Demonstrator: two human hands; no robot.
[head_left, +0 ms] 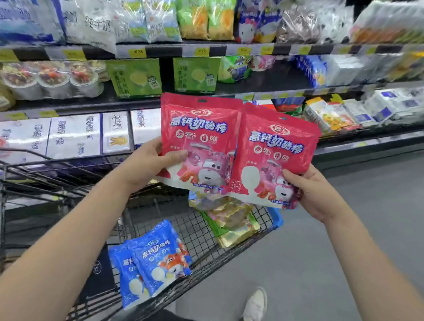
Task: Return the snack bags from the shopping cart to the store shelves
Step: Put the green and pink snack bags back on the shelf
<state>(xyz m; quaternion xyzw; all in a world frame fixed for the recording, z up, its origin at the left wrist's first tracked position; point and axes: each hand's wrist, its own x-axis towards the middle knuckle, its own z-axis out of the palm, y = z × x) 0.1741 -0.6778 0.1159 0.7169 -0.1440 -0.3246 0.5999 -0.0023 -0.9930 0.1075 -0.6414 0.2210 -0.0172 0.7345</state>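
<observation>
Two red snack bags are held upright side by side above the shopping cart (227, 251). My left hand (148, 163) grips the lower left edge of the left red bag (200, 132), thumb on its front. My right hand (314, 192) pinches the lower right corner of the right red bag (277, 150). Two blue snack bags (153, 261) lie in the wire cart below. Green and gold bags (229, 221) are piled at the cart's far end. The store shelves (274, 82) stand behind the bags.
The shelves hold green boxes (133, 79), white cartons (75, 133), cups (53, 79) and bagged goods on several levels with yellow price tags. A bare stretch of the middle shelf lies right of the green boxes. Grey aisle floor (365, 208) opens to the right. A white shoe (254, 306) shows below.
</observation>
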